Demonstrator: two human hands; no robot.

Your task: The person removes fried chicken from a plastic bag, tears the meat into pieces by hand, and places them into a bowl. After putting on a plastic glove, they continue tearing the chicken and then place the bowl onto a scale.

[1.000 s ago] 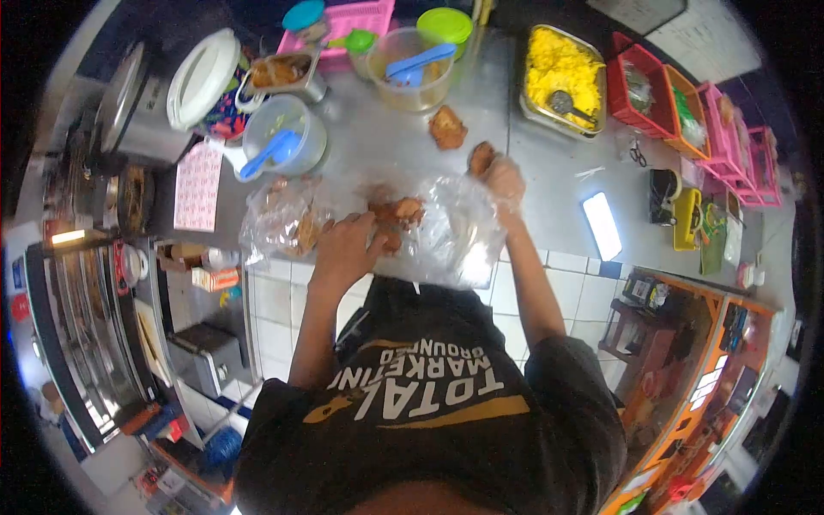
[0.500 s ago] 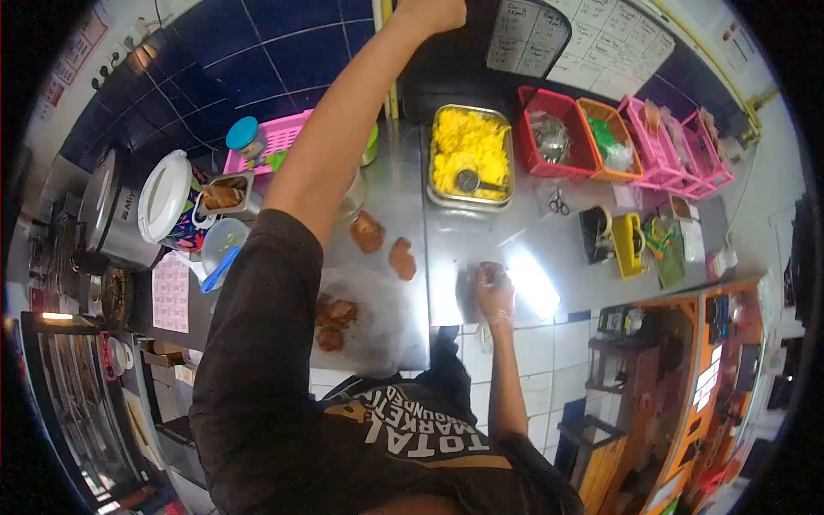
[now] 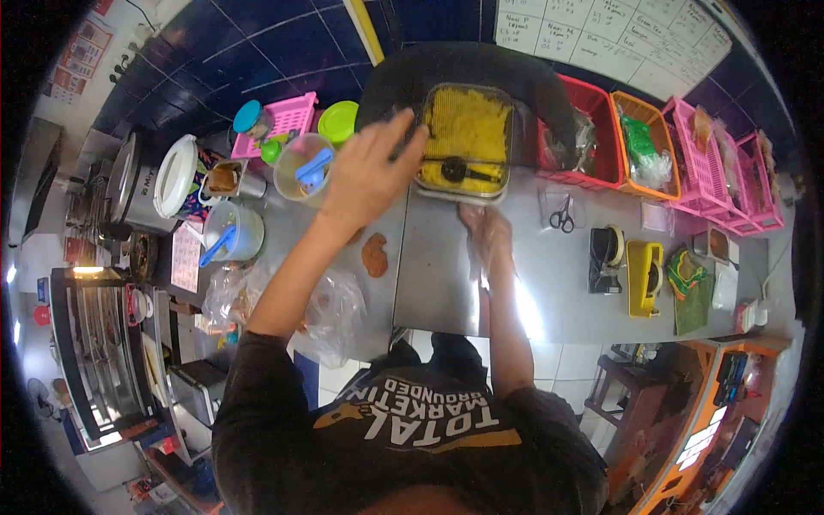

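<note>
My left hand (image 3: 373, 172) is bare, its fingers spread over the left side of a dark cover (image 3: 395, 77) with a see-through panel. Under that panel sits a metal tray (image 3: 463, 199) of yellow rice (image 3: 468, 120), with a black scoop (image 3: 463, 170) lying on it near the front. In a clear plastic glove, my right hand (image 3: 489, 236) is at the tray's near edge, its fingers blurred. A brown fried piece (image 3: 374, 256) lies on the steel table (image 3: 438, 283) below my left hand. Beside it is a crumpled clear plastic bag (image 3: 330, 313).
Red (image 3: 592, 129) and orange baskets (image 3: 648, 142) stand right of the tray, then pink baskets (image 3: 721, 176). Scissors (image 3: 562, 215), a black tape dispenser (image 3: 605, 262) and a yellow one (image 3: 644, 279) lie in front. Clear tubs (image 3: 245, 236) and a white-lidded pot (image 3: 176, 176) are at left.
My left hand has come down from high up at the back, and the dark cover now lies over the rice. My right hand has moved forward to the tray's near edge.
</note>
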